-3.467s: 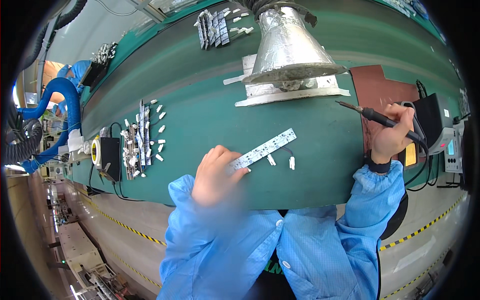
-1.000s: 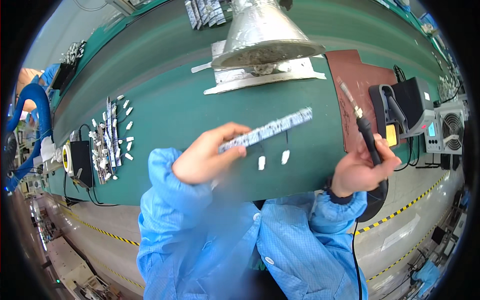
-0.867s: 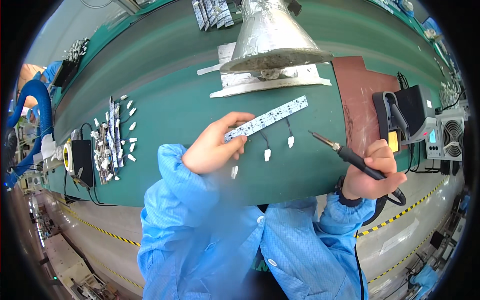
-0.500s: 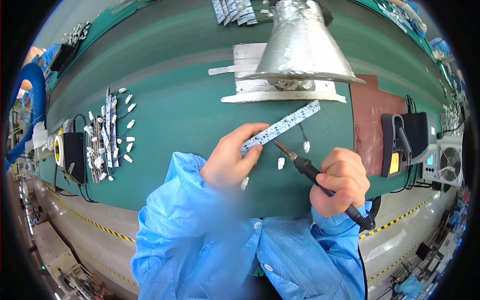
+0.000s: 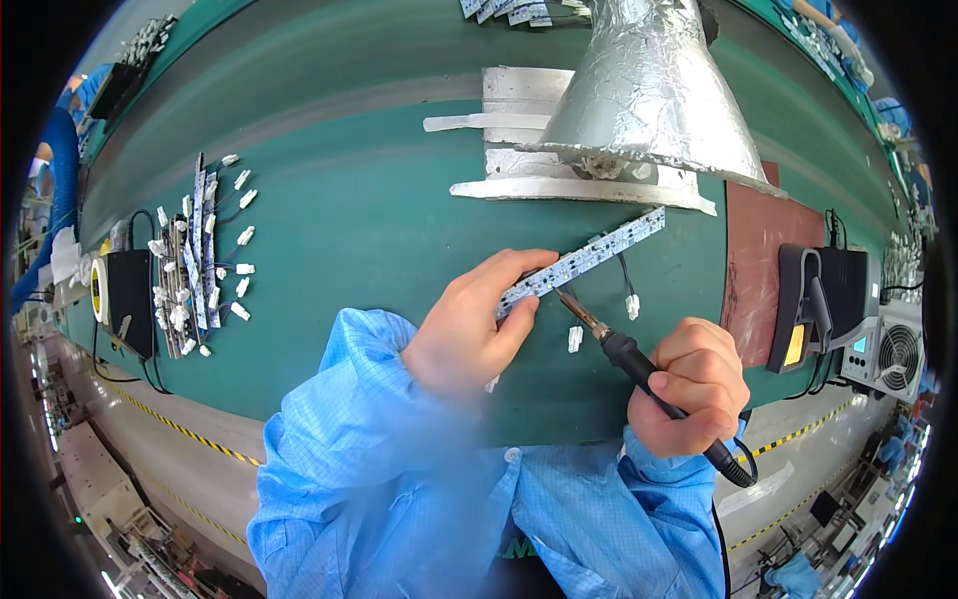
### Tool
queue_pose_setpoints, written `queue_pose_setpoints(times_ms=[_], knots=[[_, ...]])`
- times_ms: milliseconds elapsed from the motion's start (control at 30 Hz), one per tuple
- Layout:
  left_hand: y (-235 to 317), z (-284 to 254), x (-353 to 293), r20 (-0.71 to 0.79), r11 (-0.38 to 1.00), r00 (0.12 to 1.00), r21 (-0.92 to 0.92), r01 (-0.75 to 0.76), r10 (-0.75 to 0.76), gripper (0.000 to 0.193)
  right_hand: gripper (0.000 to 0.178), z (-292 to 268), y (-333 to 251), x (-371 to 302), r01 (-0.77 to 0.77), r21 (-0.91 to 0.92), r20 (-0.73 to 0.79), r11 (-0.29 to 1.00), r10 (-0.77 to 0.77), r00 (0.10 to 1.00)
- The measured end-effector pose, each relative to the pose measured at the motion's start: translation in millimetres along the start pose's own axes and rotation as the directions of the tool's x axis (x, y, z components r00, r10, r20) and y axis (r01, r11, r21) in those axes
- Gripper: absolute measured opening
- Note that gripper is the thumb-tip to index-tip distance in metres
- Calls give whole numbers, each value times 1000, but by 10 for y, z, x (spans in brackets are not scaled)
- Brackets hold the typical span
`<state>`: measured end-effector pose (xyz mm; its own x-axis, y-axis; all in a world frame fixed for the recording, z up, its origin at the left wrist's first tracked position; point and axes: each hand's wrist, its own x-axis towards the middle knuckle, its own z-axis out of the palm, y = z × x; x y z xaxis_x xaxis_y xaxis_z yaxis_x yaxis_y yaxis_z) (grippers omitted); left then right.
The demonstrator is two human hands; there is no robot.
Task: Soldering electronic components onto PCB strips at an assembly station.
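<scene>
Black and boxy, a device [image 5: 131,299] stood by the left edge of the desk [image 5: 349,200], with a pile of strips [image 5: 200,240] and white connectors [image 5: 245,236] just to its right. Nearer the desk's front edge, your left hand [image 5: 474,324] pinched the near end of a white circuit strip [image 5: 591,258], which slanted away toward a foil-covered cone [image 5: 654,110]. Your right hand [image 5: 694,387] was wrapped around a soldering iron [image 5: 629,357], its tip at the strip's near side, contact unclear. Toward the desk's right edge, a brown mat [image 5: 756,280] lay beside an iron stand [image 5: 787,299].
</scene>
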<state>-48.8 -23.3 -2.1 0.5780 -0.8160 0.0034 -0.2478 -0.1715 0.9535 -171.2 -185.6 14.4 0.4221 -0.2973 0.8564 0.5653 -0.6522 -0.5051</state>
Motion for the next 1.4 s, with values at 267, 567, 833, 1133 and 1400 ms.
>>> queue_pose_setpoints(times_ms=[267, 567, 833, 1133, 1400], knots=[[1, -3, -10, 21, 1000, 999, -11, 25, -25, 38, 51, 30, 10, -13, -5, 12, -20, 1000, 5, 1000], [6, 4, -7, 7, 1000, 1000, -12, 19, -19, 39, 52, 30, 12, -5, -8, 11, -31, 1000, 9, 999], [-25, -1, -4, 15, 1000, 999, 2, 29, -29, 40, 52, 34, 27, -17, -19, 15, -28, 1000, 19, 999], [39, -21, 16, 38, 1000, 999, 10, -26, 26, 43, 54, -365, 149, 21, -167, -1, -231, 986, 162, 959], [64, 5, 2, -5, 1000, 1000, 19, -4, 4, 41, 53, -368, 185, -6, -258, -97, -175, 961, 238, 955]])
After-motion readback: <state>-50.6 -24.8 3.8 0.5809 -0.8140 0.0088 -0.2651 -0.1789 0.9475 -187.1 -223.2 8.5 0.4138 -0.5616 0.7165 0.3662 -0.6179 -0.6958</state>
